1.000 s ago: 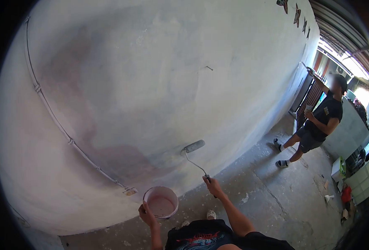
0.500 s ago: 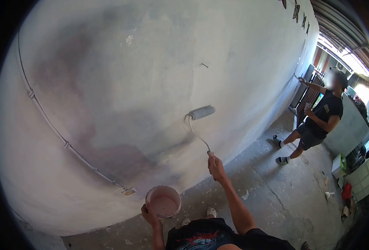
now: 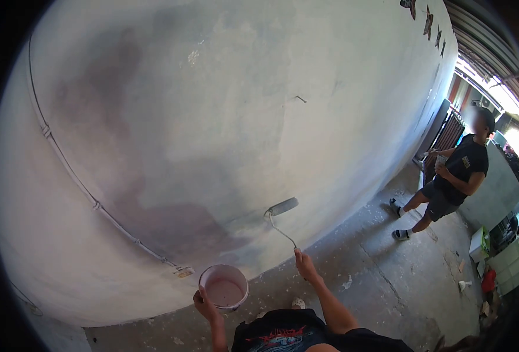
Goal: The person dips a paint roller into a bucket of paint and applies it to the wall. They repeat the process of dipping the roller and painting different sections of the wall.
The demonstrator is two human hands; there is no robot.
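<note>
My right hand [image 3: 306,265] is wrapped round the handle of a paint roller [image 3: 284,206]. The roller's grey sleeve lies against the lower part of the pale wall [image 3: 224,146], and its bent wire frame runs down to my fist. In my left hand [image 3: 205,304] is a round bucket [image 3: 224,277], gripped at its left rim, with pinkish paint visible inside. The bucket hangs in front of my body, below and left of the roller. Dark purplish and grey patches spread over the wall to the roller's left.
A cable conduit [image 3: 75,173] runs down the wall to an outlet [image 3: 184,271]. A nail [image 3: 300,98] sticks out higher up. On the right a person [image 3: 458,170] stands holding a container. Boxes and a red item [image 3: 488,280] lie on the concrete floor [image 3: 382,276].
The roller and my right hand have moved down the wall. The bucket has shifted slightly left and tilted. The other person's raised arm has come down.
</note>
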